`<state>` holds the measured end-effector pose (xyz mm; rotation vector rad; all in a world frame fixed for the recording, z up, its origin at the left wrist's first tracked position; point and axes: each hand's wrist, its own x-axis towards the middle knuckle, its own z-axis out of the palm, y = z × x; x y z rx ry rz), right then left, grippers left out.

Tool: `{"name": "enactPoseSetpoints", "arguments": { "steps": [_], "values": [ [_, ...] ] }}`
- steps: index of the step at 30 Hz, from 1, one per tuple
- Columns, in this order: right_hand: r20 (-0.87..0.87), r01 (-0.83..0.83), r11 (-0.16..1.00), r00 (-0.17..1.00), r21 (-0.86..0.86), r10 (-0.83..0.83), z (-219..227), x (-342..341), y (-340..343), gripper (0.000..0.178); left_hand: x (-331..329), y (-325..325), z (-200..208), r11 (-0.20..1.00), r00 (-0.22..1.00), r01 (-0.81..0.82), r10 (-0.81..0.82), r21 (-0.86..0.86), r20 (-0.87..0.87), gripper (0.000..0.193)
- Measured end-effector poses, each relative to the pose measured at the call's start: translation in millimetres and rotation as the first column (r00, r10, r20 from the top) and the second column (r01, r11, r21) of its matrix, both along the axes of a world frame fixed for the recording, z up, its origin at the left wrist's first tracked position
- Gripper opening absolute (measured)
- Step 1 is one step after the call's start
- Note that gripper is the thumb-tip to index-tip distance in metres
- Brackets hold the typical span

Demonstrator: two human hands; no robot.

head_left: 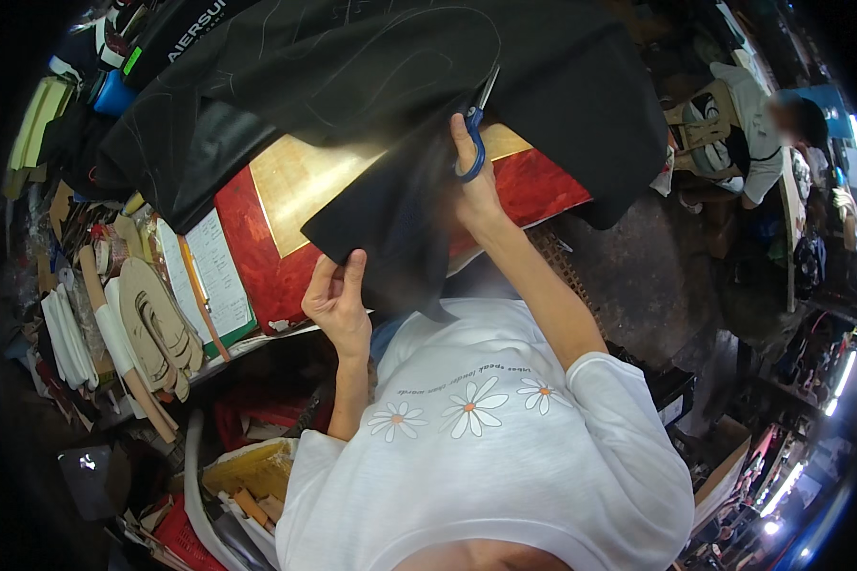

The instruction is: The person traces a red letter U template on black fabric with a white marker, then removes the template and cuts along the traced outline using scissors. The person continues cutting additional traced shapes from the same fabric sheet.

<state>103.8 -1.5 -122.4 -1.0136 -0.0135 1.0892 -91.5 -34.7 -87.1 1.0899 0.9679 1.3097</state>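
- Our L hand (338, 309) has thumb + fingers pinched together on the corner edge of the black sheet (581, 105); the rest of the sheet lies over the red-and-pale tabletop (543, 186) and droops past its R side.
- Our R hand (476, 186) is curled round the blue handles of the scissors (476, 116), blades pointing away from us; lower fingers blurred, so can't tell their exact grip, nor how wide the blades are.
- Main risk, we'd say: cut wanders off the pale drawn lines (490, 24), b/c the sheet is soft + buckled nr the blades.
- Overhang on R could drag the sheet sideways mid-snip, as we pinch only one corner.
- If our L pull is too hard, the edge may stretch or go ragged.
- Folds underneath might get nicked too, b/c we can't see under there.
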Motion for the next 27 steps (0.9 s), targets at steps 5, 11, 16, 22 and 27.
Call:
{"name": "enactPoseSetpoints", "arguments": {
  "steps": [5, 11, 16, 22, 27],
  "values": [
    [0.049, -0.051, 0.997, 0.997, -0.064, 0.054, -6, 12, 4, 0.049, -5, -3, -4, 1.0, 1.0, 0.015, -0.015, -0.002, 0.017, 0.023],
    [0.074, -0.134, 0.977, 0.986, -0.165, 0.148, 1, 53, 12, 0.056, -10, -14, -4, 0.999, 0.999, 0.03, -0.03, -0.039, -0.014, 0.02],
    [0.148, -0.093, 0.982, 0.982, -0.165, 0.118, 0, 56, 7, 0.056, -12, -15, -5, 0.997, 0.999, 0.029, -0.028, -0.07, 0.017, 0.021],
    [0.13, -0.196, 0.956, 0.965, -0.22, 0.228, 2, 71, -12, 0.051, -21, -20, -8, 0.994, 0.999, 0.045, -0.042, -0.099, 0.03, 0.02],
    [0.132, -0.247, 0.931, 0.948, -0.268, 0.289, 10, 100, -17, 0.057, -28, -36, -3, 0.943, 0.947, 0.301, -0.313, -0.141, -0.074, 0.016]
  ]
}}
